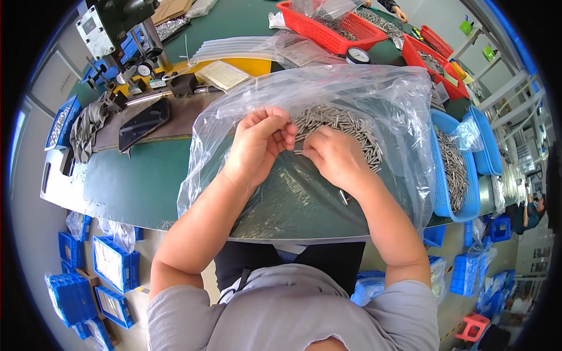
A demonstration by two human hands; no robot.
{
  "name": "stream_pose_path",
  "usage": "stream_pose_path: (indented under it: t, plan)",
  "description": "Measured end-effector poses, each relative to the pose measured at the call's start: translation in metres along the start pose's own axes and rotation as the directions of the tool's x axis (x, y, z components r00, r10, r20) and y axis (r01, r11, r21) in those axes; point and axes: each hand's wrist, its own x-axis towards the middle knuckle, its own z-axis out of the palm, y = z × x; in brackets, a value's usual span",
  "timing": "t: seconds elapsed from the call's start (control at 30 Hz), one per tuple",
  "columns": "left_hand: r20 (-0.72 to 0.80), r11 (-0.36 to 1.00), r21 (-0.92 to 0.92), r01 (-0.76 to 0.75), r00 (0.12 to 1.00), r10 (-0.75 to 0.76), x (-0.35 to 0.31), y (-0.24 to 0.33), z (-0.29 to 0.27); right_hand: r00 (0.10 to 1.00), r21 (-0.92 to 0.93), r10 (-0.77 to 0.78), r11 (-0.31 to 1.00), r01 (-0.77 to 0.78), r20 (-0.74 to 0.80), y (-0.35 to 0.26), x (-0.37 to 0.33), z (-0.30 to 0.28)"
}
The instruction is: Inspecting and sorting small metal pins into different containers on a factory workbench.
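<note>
A heap of small silvery metal pins (357, 126) lies on a clear plastic bag (398, 96) spread over the green table. My left hand (260, 140) is held at the left edge of the heap, palm turned up and fingers curled in; whatever they hold is hidden. Close beside it, my right hand (336, 155) pinches a metal pin (298, 152) between thumb and forefinger, its end pointing toward the left hand. A couple of loose pins (344, 197) rest on the plastic below my right wrist.
At the right stands a blue basket (439, 169) of pins. Red baskets (333, 38) and a round dial gauge (357, 55) sit at the back. On the left are a black phone (144, 124), a grey cloth (88, 126) and a gauge stand (153, 44). Another person's hand (400, 14) shows far off.
</note>
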Motion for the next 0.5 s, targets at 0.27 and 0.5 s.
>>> stream_pose_path:
  t: [0.27, 0.5]
  plan:
    - [-0.034, 1.000, 0.014, 0.003, 0.999, -0.003, -0.001, 0.000, 0.002, 0.996, 0.026, -0.009, 1.000, 0.011, -0.084, 0.001, 0.002, 0.002]
    - [-0.012, 1.000, 0.023, -0.006, 1.000, 0.007, 0.001, 0.000, 0.001, 0.998, -0.035, -0.053, 0.998, 0.052, -0.037, -0.009, 0.000, 0.011]
